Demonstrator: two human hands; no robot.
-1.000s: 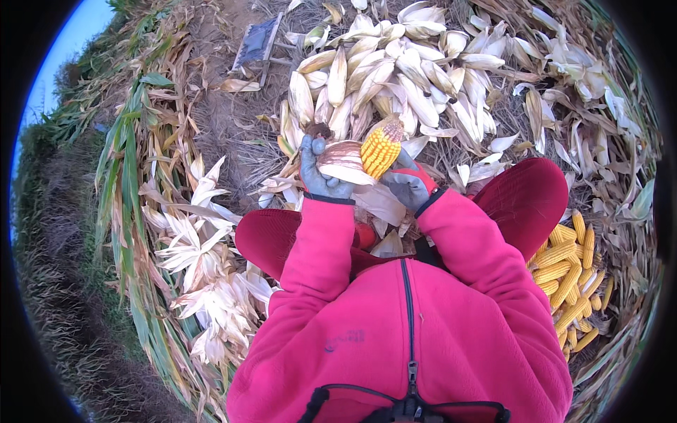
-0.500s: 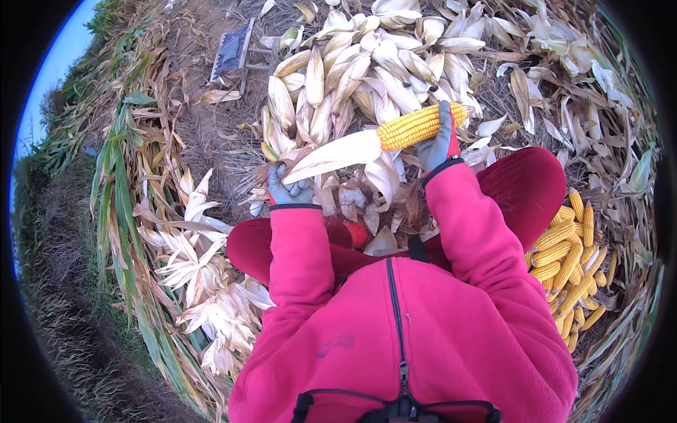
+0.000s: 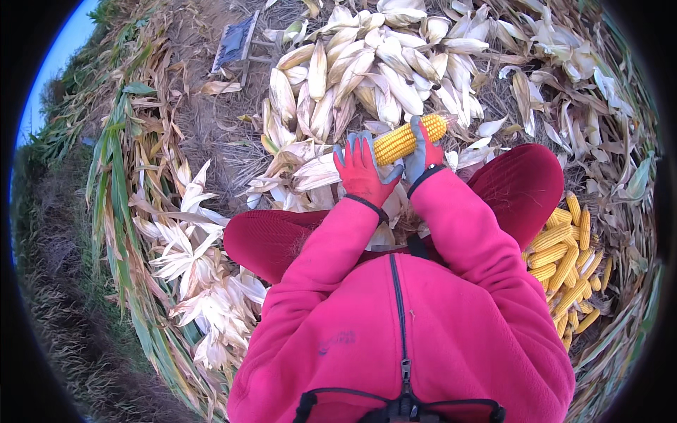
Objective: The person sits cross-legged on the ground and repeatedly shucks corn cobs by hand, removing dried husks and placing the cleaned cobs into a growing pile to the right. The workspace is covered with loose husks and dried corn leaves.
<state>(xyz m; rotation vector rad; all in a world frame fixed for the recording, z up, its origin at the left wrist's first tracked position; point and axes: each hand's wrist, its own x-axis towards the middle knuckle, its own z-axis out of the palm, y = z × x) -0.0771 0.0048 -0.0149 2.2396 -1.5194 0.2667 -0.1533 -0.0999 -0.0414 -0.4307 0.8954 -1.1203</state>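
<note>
A yellow ear of corn (image 3: 396,145) is held tilted in front of me, its kernels bare and its tip toward the upper right. My right hand (image 3: 425,153), in a red and grey glove, wraps round the ear near its tip. My left hand (image 3: 362,170), gloved the same way, closes over the base end, back of the hand up; its grip there is partly hidden. Pale husk (image 3: 317,173) stretches left from beneath the left hand. Just beyond the hands lies a heap of unhusked corn ears (image 3: 384,60).
Bare yellow cobs (image 3: 568,264) are piled beside my right knee (image 3: 525,180). Loose husks (image 3: 208,296) lie to the left, near my left knee (image 3: 261,240). A small stool with a dark seat (image 3: 235,44) tips over at far left. Dry stalks (image 3: 120,204) edge the ground.
My left hand has moved right, from the far end of the pulled-down husk to the ear's base. The ear has shifted slightly left and nearer, with my right hand still round it.
</note>
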